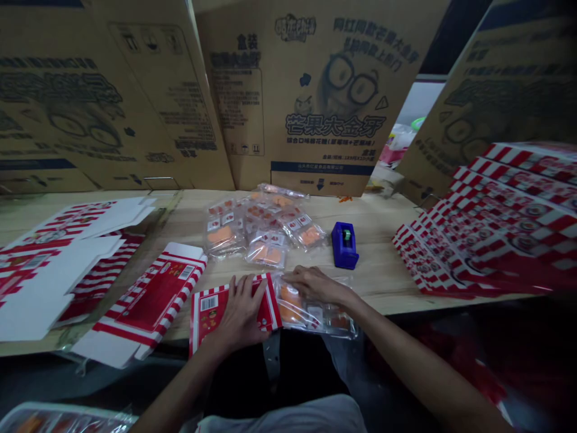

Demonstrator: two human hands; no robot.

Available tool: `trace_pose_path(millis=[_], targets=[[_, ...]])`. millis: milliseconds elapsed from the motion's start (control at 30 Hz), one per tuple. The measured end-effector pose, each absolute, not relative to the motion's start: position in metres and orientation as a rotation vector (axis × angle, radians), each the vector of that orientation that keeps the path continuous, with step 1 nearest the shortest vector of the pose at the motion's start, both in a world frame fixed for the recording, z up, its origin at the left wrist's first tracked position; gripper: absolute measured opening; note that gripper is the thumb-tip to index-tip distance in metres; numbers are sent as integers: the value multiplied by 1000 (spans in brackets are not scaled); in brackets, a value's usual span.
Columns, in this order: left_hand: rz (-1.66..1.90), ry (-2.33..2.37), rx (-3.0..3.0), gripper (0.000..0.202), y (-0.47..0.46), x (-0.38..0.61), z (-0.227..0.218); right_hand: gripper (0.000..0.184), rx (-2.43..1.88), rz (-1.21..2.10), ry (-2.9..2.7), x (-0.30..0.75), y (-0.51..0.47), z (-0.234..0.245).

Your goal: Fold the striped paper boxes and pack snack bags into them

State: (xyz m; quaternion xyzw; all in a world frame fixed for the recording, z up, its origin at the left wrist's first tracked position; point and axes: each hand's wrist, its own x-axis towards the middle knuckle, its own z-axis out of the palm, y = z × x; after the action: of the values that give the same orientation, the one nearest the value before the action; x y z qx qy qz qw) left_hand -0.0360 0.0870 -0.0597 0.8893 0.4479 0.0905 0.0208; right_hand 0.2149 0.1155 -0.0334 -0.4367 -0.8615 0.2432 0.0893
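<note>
A red box with striped white edges and a barcode (211, 328) lies at the table's front edge. My left hand (241, 310) presses on its top, fingers wrapped over it to steady it. At the box's right end sits a clear plastic candy pack (315, 316) with orange and brown pieces, partly overhanging the edge. My right hand (311, 282) grips this pack near the box, fingers curled; the fingertips are partly hidden. Whether the pack's left end is inside the box, I cannot tell. Several similar candy packs (265, 249) are heaped behind my hands.
A blue tape dispenser (345, 252) stands right of the heap. Another red box (153, 288) and flattened cartons (85, 264) lie on the left. Stacked striped boxes (487, 234) fill the right side. Large cardboard cartons (252, 120) wall off the back. A white tray (67, 412) is at bottom left.
</note>
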Motion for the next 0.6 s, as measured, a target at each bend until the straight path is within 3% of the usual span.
trace_pose_path(millis=[167,333,500,600], targets=[[281,1318,2781,104,92,-36,-64,34,-1341,614,-2584,196,117,-47],[130,1308,2701,112,96,-40,-63,30,-1400,647,-2139,177,104,-69],[-57,1311,2656,126,94,-66,-62,40,-1617,377,-1636,233,69,-85],[-45,1383,2657,122,91,-74,-65,46,-1817,408,-1479,270,50,-92]])
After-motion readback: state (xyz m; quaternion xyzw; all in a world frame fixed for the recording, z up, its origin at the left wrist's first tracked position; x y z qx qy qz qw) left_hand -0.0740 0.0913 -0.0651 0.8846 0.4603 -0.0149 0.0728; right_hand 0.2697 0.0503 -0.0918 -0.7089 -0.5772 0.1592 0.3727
